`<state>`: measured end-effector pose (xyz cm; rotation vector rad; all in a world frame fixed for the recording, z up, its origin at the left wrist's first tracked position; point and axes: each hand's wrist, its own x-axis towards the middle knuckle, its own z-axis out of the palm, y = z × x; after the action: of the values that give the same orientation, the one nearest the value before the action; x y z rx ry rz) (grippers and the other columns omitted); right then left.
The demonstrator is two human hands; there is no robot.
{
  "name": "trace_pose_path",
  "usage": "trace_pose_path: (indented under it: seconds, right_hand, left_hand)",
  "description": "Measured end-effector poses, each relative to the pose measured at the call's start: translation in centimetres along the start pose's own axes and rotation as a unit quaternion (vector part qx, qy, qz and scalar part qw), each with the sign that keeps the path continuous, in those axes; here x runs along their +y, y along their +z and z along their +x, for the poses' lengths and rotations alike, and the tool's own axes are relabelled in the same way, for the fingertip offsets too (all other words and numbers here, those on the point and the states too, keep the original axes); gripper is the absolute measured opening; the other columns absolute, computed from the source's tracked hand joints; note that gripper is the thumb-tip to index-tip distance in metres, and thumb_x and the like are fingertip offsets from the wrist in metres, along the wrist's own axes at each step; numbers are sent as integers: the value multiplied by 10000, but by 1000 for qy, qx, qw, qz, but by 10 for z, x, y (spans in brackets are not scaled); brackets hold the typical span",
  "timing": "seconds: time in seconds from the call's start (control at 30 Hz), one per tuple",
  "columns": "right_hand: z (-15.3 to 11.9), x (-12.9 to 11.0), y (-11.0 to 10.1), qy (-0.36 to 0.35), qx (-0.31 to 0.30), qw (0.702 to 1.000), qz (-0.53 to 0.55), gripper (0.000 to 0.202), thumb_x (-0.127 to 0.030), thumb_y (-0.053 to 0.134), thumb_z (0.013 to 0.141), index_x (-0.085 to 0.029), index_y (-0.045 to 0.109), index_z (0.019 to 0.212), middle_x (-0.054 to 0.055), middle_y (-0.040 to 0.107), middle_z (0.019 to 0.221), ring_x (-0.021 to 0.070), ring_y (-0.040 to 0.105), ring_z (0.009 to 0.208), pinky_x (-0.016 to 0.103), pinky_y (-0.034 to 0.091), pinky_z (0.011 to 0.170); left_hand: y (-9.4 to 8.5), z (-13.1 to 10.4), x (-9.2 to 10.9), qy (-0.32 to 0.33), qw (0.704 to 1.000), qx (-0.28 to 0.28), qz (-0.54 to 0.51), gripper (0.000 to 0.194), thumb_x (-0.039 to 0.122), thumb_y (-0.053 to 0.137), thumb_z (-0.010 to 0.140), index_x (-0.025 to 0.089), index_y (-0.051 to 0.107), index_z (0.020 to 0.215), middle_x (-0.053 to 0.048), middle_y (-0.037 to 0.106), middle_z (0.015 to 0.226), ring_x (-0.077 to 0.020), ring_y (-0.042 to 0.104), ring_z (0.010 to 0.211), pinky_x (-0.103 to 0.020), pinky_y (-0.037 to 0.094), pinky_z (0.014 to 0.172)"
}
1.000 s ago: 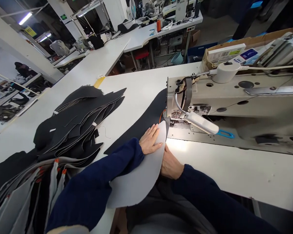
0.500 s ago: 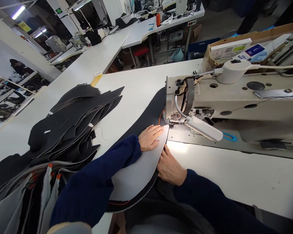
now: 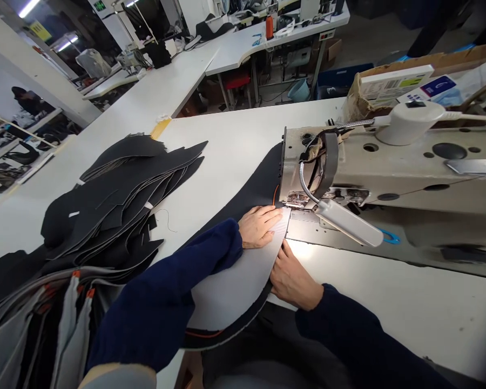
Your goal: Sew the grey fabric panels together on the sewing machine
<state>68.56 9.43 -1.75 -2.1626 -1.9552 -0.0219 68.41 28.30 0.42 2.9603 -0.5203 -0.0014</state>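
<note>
At the sewing machine's (image 3: 308,178) near edge, my left hand (image 3: 260,227) presses flat on a smooth, curved grey panel (image 3: 230,286); my right hand (image 3: 294,275) grips its rim, bare white tabletop (image 3: 389,292) alongside.

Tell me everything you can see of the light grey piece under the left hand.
The light grey piece looks like smooth, thin fabric. It lies nearly flat, its rounded end toward the person over dark material, its narrow tip beside the sewing machine. The left hand rests near the tip; the right hand is at its edge. The left sleeve hides part.
</note>
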Motion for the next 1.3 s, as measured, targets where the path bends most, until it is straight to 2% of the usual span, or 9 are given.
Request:
trace_pose_path:
  seconds: [0.3, 0.4, 0.47, 0.57, 0.67, 0.83, 0.93, 1.07, 1.3]
  right_hand:
    - [-1, -1, -1, -3, -19, 1000, -22, 384, -362, 632, 728, -102, 707, 1002, 198, 630, 1078, 404, 448, 1140, 633, 172, 1065]
    - [-3, -3, -5, 0, -41, 999, -36, 359, -323, 600, 741, -81, 706, 984, 217, 631, 1058, 392, 495, 1080, 644, 215, 1035]
    - [-7, -9, -8, -7, -48, 997, -54, 411, -347, 593, 747, -42, 697, 1002, 245, 633, 1044, 406, 514, 1064, 644, 244, 1023]
    - [-19, -30, -9, -14, -8, 997, -79, 573, -433, 605, 740, 14, 658, 1094, 294, 604, 1134, 454, 495, 1132, 633, 265, 1035]
    - [-36, -62, -3, -2, 59, 993, -102, 576, -352, 590, 762, 30, 600, 1194, 304, 558, 1240, 448, 492, 1181, 610, 309, 1033]
    - [-52, -98, 6, 21, 107, 986, -124, 450, -169, 499, 769, 62, 612, 1138, 316, 570, 1218, 406, 550, 1148, 563, 414, 982]
    - [-51, -96, 8, 33, 103, 985, -135, 442, -153, 503, 753, 88, 622, 1103, 334, 584, 1179, 408, 567, 1124, 553, 454, 950]
    - [-44, -81, 9, 31, 81, 985, -149, 450, -138, 520, 754, 93, 614, 1129, 337, 573, 1196, 404, 561, 1130, 561, 450, 959]
    - [-30, -57, 3, 20, 37, 985, -165, 375, -126, 551, 753, 52, 666, 1062, 302, 638, 1078, 394, 598, 1029, 563, 446, 938]
  left_hand:
    - [-13, 6, 8, -7, 1000, -17, 22, 490, 362, 388, 914, 140, 495, 1337, -63, 409, 1486, -232, 302, 1375, -445, 193, 1162]
    - [-18, 18, 22, -57, 998, -32, 12, 557, 495, 409, 896, 104, 542, 1269, -123, 457, 1439, -269, 347, 1336, -448, 278, 1129]
    - [-20, 23, 33, -100, 994, -51, -2, 571, 476, 482, 838, 81, 546, 1246, -150, 434, 1446, -295, 353, 1319, -439, 357, 1082]
    - [-28, 18, 51, -132, 987, -87, -26, 568, 315, 590, 706, 61, 541, 1212, -175, 410, 1435, -321, 373, 1280, -405, 428, 1022]
    - [-40, -1, 67, -161, 973, -159, -38, 525, 224, 624, 620, 82, 564, 1122, -181, 492, 1289, -326, 491, 1114, -391, 502, 887]
    - [-44, -15, 83, -190, 956, -222, -36, 632, 176, 508, 742, 64, 398, 1354, -169, 552, 1171, -299, 593, 980, -383, 527, 754]
    - [-33, -3, 83, -188, 953, -236, -21, 598, 197, 502, 758, 40, 442, 1332, -205, 544, 1190, -295, 634, 894, -391, 529, 722]
    - [-24, 13, 77, -183, 958, -222, -1, 383, 224, 522, 749, 72, 622, 1086, -198, 558, 1121, -288, 648, 822, -389, 531, 686]
    - [-38, 12, 79, -166, 955, -243, -21, 399, 246, 573, 761, 80, 608, 1122, -183, 576, 1134, -304, 644, 908, -384, 548, 745]
